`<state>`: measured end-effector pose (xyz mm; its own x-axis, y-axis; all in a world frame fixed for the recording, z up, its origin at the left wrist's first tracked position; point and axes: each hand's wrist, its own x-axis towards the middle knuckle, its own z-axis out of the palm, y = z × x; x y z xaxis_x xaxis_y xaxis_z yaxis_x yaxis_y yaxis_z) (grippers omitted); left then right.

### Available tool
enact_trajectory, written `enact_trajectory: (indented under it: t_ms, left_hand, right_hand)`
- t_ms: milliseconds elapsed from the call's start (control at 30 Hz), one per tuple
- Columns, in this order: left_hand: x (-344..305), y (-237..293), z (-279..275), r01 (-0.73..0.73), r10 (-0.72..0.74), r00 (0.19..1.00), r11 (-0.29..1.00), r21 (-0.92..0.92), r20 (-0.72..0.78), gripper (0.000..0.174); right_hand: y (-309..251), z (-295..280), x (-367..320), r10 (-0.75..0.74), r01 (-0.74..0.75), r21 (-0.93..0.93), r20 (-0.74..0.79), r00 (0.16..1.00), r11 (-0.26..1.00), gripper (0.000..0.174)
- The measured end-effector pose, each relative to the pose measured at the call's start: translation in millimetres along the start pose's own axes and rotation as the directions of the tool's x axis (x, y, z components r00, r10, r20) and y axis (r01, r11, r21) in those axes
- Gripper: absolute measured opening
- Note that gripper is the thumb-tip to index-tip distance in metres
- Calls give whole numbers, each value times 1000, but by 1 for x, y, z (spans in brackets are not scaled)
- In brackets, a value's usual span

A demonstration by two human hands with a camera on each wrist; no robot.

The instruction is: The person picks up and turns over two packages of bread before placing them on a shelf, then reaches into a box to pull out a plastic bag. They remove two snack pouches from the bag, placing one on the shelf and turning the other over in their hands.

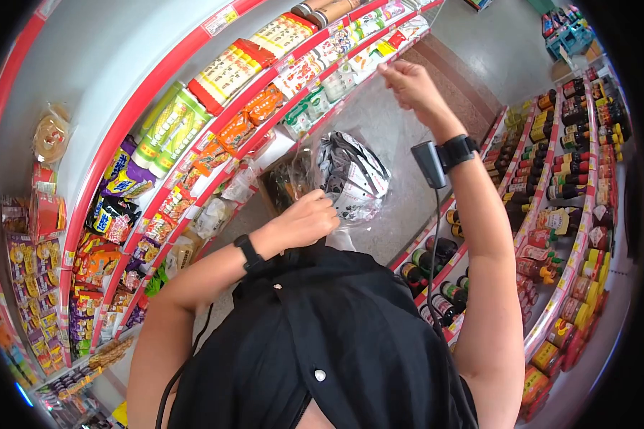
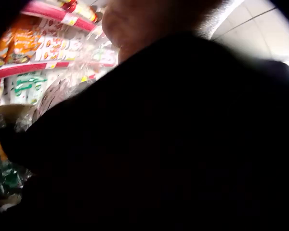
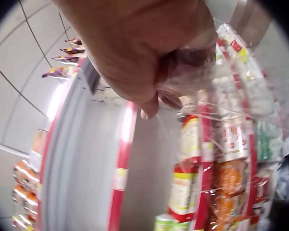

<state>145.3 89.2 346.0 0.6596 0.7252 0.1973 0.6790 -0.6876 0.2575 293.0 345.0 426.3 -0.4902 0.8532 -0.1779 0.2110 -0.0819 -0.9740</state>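
A clear plastic bag [image 1: 402, 118] stretches between my two hands in front of the black shirt. My right hand [image 1: 416, 89] is raised toward the far end of the aisle and pinches the bag's film, which shows pulled taut from the fingers [image 3: 151, 103] in the right wrist view. Close to my chest, my left hand [image 1: 310, 216] has curled fingers and grips the near side of the bag. Between the hands, a white bundle with black and grey print [image 1: 352, 175] shows through the plastic. Dark cloth covers most of the left wrist view.
On the left, curved shelves with red edges [image 1: 132, 107] hold noodle packs [image 1: 229, 71] and bagged snacks [image 1: 114, 218]. Sauce bottles and jars [image 1: 544, 222] fill the right shelves. Below the bag, a brown box [image 1: 268, 189] stands on the floor [image 1: 401, 239] by the left shelf.
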Motion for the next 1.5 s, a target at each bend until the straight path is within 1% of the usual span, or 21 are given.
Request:
enact_trajectory:
  t_ms: [67,133,167,200,267,400,500,600,667,733,800,900,967,1033,1067,1100,1133,1200,1267,1300,1500]
  left_hand:
    - [3,-9,38,28,-27,998,999,-18,63,7]
    - [-7,-18,98,187,-170,972,978,-95,162,4]
    - [-6,-21,110,241,-194,902,967,-79,385,7]
    - [-9,-21,121,249,-199,902,965,-85,384,7]
    - [-20,-23,139,434,-346,796,898,-70,496,12]
    - [-31,-27,124,626,-489,767,714,-314,416,16]
    - [-32,-29,112,688,-566,725,611,-391,392,15]
    - [-27,-30,103,727,-615,686,564,-391,389,20]
    - [-23,-30,107,726,-677,681,572,-382,281,30]
    - [-15,-28,108,718,-695,687,600,-354,215,35]
    - [-9,-24,110,711,-707,691,624,-325,152,40]
    - [-4,-19,112,721,-708,689,649,-245,152,42]
    - [-1,-16,106,766,-636,624,612,-197,454,40]
    - [-6,-13,109,780,-636,606,593,-201,478,39]
    - [-9,-11,110,784,-623,599,585,-209,503,38]
    - [-12,-10,111,786,-608,594,578,-219,527,37]
    - [-15,-9,111,790,-612,590,572,-219,527,37]
    - [-21,-9,110,769,-623,639,523,-367,451,35]
    - [-26,-8,110,749,-650,658,514,-418,380,35]
    - [-28,-8,108,726,-672,671,511,-461,312,35]
    - [-44,-11,70,810,-757,526,309,-498,386,35]
  right_hand:
    - [40,-2,17,28,-27,-259,3,1000,965,34]
    - [119,-11,35,-44,42,-569,11,999,821,36]
    - [152,-13,34,56,-55,-624,-18,998,780,36]
    - [183,-14,26,154,-148,-674,-52,987,724,36]
    - [232,-15,12,201,-252,-712,-158,967,655,36]
    - [245,-20,-2,376,-443,-515,-236,896,734,37]
    - [250,-28,8,285,-388,-564,-265,921,729,38]
    - [222,-28,13,150,-268,-580,-244,958,769,34]
    - [171,-5,3,-95,-97,-679,-240,966,728,29]
    - [137,24,-13,-248,160,-618,-58,967,770,23]
    - [147,61,-21,-408,447,-492,191,893,747,20]
    - [164,116,-43,-343,581,-405,522,781,706,19]
    - [200,133,-42,-307,596,-355,606,733,720,20]
    - [242,138,-36,130,386,-620,623,771,683,26]
    - [273,129,-29,263,388,-710,622,738,588,27]
    - [276,107,-32,321,318,-765,554,768,560,23]
    - [326,92,-27,398,232,-813,484,780,534,24]
    - [321,57,-21,593,284,-858,503,629,427,39]
    - [326,45,-22,543,73,-904,316,778,421,47]
    - [315,46,-18,542,6,-898,271,796,441,57]
    - [303,96,11,317,-42,-888,119,941,458,74]
